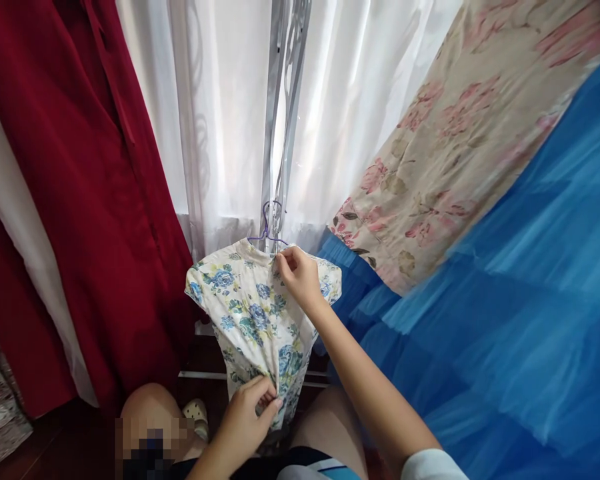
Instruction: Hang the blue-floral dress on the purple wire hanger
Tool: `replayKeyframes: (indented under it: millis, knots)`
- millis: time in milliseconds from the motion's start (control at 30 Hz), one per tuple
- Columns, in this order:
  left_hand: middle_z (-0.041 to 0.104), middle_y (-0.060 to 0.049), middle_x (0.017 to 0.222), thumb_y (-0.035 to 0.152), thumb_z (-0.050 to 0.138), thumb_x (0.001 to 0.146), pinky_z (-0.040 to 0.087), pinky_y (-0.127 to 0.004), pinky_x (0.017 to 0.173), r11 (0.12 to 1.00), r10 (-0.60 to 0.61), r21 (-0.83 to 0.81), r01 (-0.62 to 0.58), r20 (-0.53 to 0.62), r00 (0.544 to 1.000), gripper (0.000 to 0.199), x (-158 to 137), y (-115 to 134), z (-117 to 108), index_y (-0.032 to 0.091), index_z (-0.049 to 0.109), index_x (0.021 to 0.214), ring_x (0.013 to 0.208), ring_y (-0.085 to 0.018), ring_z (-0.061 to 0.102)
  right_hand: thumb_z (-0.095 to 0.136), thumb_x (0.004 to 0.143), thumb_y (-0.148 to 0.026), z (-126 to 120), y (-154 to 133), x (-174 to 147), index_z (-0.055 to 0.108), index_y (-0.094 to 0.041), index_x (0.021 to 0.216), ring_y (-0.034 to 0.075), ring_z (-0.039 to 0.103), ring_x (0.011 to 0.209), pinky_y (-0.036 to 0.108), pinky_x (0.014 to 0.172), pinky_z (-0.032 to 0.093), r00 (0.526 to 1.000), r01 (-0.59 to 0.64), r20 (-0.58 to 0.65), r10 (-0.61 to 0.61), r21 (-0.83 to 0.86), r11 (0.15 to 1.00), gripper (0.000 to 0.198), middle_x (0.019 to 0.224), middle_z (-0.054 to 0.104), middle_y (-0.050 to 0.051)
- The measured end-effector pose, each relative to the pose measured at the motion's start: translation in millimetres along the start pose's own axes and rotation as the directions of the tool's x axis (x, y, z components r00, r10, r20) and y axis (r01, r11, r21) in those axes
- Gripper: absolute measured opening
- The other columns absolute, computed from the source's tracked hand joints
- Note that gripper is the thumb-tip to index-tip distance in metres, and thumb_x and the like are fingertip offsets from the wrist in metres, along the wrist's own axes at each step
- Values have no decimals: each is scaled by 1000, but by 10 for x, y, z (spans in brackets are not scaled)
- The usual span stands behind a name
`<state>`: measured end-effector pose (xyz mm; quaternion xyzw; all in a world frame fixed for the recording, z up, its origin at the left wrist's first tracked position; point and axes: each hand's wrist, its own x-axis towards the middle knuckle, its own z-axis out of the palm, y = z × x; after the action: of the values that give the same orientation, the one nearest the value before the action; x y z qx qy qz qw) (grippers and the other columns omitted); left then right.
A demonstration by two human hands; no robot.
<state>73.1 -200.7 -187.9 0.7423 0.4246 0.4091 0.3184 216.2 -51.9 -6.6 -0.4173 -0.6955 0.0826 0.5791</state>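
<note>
Fingertips of the right hand (297, 273) are closed in a small pinch at the neckline of a floral garment (260, 313), just below the hook of its purple hanger (265, 223). By the left hand (254, 403), loosely curled with thumb and fingers nearly together, a fold of the front is gripped lower down, near the hem. Between the two pinches the cloth is drawn into a straight vertical crease. The garment is hung from the hanger, its short sleeves spread past the hanger's two ends; whether the hook is caught on anything cannot be told.

Light, soft, thin cloth is suggested by the fine creases, so little weight should be felt and nothing brittle need be feared; snagging or stretching would be the likelier harm. A limp hem may swing when the cloth is let go, and the neckline may slide along the hanger if pulled to one side. Firm holds would best be taken at the hanger's neck or at the shoulder seams over its ends, with fingertips alone used on the front edge.

Farther out, the garment is flanked by dark red cloth (125, 267) on the left and ruffled blue fabric (520, 320) on the right, with beige floral cloth (430, 180) above the blue and white curtains (360, 100) behind.
</note>
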Motion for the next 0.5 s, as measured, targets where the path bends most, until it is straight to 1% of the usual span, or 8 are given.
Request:
replayKeyframes:
  millis: [33, 100, 167, 200, 267, 333, 400, 500]
  knots:
    - [60, -4, 79, 23, 53, 92, 45, -27, 71, 999, 38, 17, -37, -15, 999, 17, 92, 49, -113, 20, 57, 76, 76, -18, 58, 57, 86, -32, -2, -8, -49, 60, -19, 78, 16, 58, 61, 27, 60, 43, 999, -46, -8, 47, 73, 996, 16, 68, 65, 3]
    - [62, -5, 83, 24, 50, 94, 46, -29, 77, 987, 154, 73, -146, -123, 980, 17, 362, 229, -397, 20, 62, 82, 82, -19, 59, 60, 82, -31, 3, -36, -124, 58, -19, 75, 16, 60, 57, 28, 57, 46, 981, -192, 30, 190, 256, 947, 15, 64, 64, 3]
    - [65, -7, 97, 25, 50, 95, 46, -29, 79, 952, 299, 162, -261, -291, 909, 17, 721, 480, -710, 21, 65, 100, 87, -19, 60, 64, 77, -31, 27, -80, -176, 57, -18, 75, 16, 60, 52, 28, 54, 48, 936, -345, 102, 336, 439, 829, 15, 60, 64, 2]
    - [64, -8, 110, 25, 49, 96, 47, -29, 79, 932, 351, 210, -295, -331, 876, 23, 914, 608, -857, 23, 64, 113, 92, -19, 60, 65, 76, -31, 44, -107, -198, 58, -18, 75, 15, 59, 50, 28, 53, 48, 913, -392, 120, 389, 518, 761, 15, 59, 64, 1]
    - [58, -8, 129, 25, 47, 97, 47, -28, 80, 886, 439, 309, -346, -317, 841, 33, 1285, 820, -1092, 24, 58, 128, 102, -19, 59, 68, 74, -32, 87, -157, -237, 59, -18, 77, 13, 58, 48, 27, 52, 49, 886, -409, 110, 451, 645, 645, 17, 60, 64, 0]
    - [63, -7, 118, 26, 46, 97, 45, -28, 81, 834, 479, 413, -367, -211, 852, 27, 1583, 942, -1219, 21, 63, 117, 99, -19, 60, 69, 73, -34, 139, -183, -267, 61, -17, 77, 11, 56, 47, 25, 51, 47, 869, -394, 99, 484, 730, 559, 19, 61, 64, -1]
    - [66, -6, 98, 28, 47, 97, 43, -28, 76, 792, 476, 496, -355, -141, 868, 22, 1773, 990, -1244, 18, 66, 97, 87, -19, 61, 71, 71, -35, 204, -169, -285, 63, -16, 77, 9, 53, 45, 22, 47, 43, 847, -424, 150, 510, 770, 477, 21, 59, 61, -3]
    - [63, -5, 85, 27, 47, 97, 41, -27, 71, 771, 493, 542, -335, -173, 853, 22, 1885, 1018, -1217, 16, 62, 84, 78, -17, 58, 75, 65, -35, 327, -74, -309, 63, -16, 74, 8, 48, 42, 21, 42, 37, 787, -514, 264, 557, 781, 356, 23, 52, 54, -5]
